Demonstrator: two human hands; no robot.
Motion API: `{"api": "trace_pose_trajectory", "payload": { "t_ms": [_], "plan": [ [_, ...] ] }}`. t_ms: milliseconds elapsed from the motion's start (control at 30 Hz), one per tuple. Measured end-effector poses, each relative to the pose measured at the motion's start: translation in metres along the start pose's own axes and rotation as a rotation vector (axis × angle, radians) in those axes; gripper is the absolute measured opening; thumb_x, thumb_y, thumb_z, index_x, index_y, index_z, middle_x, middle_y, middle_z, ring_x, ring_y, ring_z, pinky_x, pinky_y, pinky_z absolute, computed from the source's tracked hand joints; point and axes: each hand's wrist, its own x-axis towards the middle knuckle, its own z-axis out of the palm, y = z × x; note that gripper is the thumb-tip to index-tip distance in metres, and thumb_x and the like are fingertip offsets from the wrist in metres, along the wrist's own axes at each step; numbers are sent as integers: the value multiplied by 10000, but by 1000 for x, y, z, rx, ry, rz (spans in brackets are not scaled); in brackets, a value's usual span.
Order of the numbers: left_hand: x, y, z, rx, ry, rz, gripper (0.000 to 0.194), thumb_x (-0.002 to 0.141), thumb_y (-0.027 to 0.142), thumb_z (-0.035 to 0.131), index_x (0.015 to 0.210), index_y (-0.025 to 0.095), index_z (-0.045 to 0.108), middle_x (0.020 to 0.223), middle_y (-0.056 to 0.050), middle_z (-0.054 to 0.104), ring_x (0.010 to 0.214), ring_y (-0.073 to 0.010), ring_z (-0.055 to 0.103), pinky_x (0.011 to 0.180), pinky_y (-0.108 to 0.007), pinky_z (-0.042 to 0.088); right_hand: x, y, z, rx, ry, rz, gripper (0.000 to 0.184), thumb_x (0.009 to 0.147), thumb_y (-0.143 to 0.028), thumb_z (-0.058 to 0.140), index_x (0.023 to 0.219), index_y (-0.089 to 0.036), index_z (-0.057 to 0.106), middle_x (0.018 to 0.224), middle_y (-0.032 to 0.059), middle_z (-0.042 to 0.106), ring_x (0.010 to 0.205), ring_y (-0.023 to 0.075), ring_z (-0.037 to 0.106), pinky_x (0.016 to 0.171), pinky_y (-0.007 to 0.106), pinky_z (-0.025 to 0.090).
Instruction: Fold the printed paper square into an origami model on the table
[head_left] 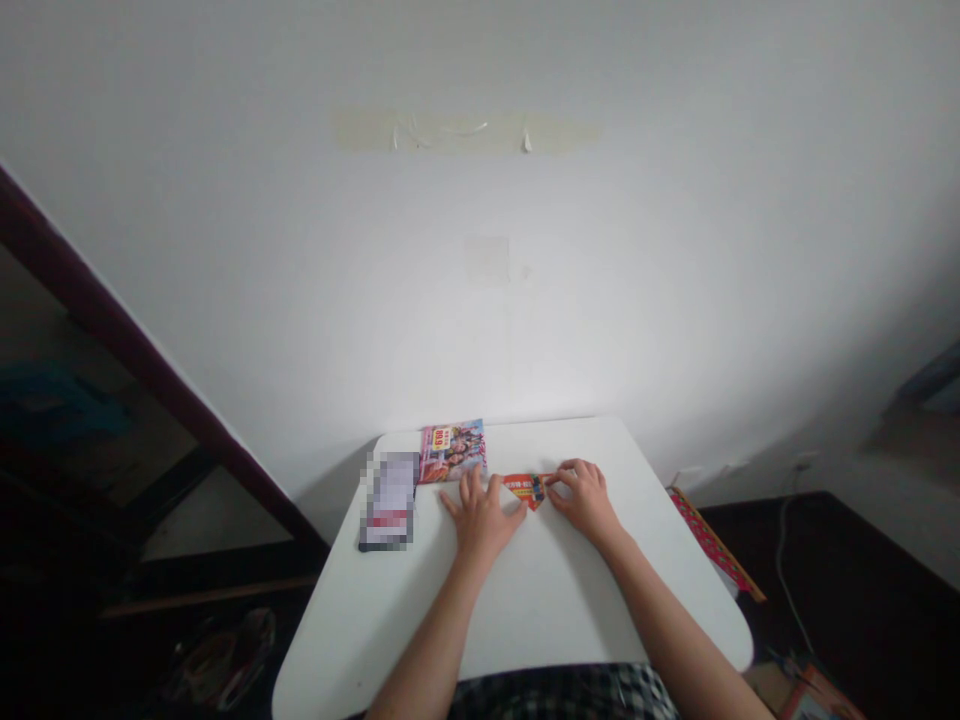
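A red-orange printed paper [535, 488] with a pointed, folded-looking shape lies on the white table between my two hands. My right hand [587, 500] pinches its right end between thumb and fingertips. Fingers spread, my left hand [481, 518] rests at the paper's left side, its thumb by the lower edge and partly covering that end. Just beyond the left fingertips lies a colourful printed leaflet [453, 452], its lower right corner close to them. To the left of the leaflet is a phone [390, 500], its screen blurred out.
The small white table [540, 610] stands against a white wall [480, 330] marked with tape remnants [465, 130]. A dark red frame edge [150, 360] slants along the left. Right of the table are a red patterned item [712, 545] and a cable [782, 550] near the floor.
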Motion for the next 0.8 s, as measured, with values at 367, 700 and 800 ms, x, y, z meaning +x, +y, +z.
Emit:
{"api": "trace_pose_trajectory", "payload": {
  "t_ms": [367, 700, 800],
  "plan": [
    [-2, 1, -1, 9, -17, 19, 671, 722, 696, 625, 1223, 251, 596, 1589, -169, 334, 1463, -394, 258, 1107, -776, 103, 0, -3, -3, -16, -23, 8, 162, 862, -356, 645, 996, -331, 731, 1119, 31, 614, 1084, 222, 515, 1044, 420, 342],
    [4, -7, -2, -29, 53, -9, 592, 757, 583, 686, 1290, 338, 605, 1545, -119, 402, 1432, -378, 303, 1108, -776, 130, 1, -2, -3, -7, -51, 11, 285, 846, -348, 655, 1126, -327, 700, 1156, 42, 621, 1121, 240, 513, 1052, 425, 343],
    [6, -8, -3, -33, 52, -4, 498, 753, 563, 702, 1196, 337, 671, 1528, -102, 424, 1430, -383, 298, 1115, -769, 136, 1, 0, -2, 6, -58, 7, 303, 842, -341, 655, 1142, -335, 700, 1172, 44, 617, 1140, 246, 508, 1057, 435, 341]
  ]
}}
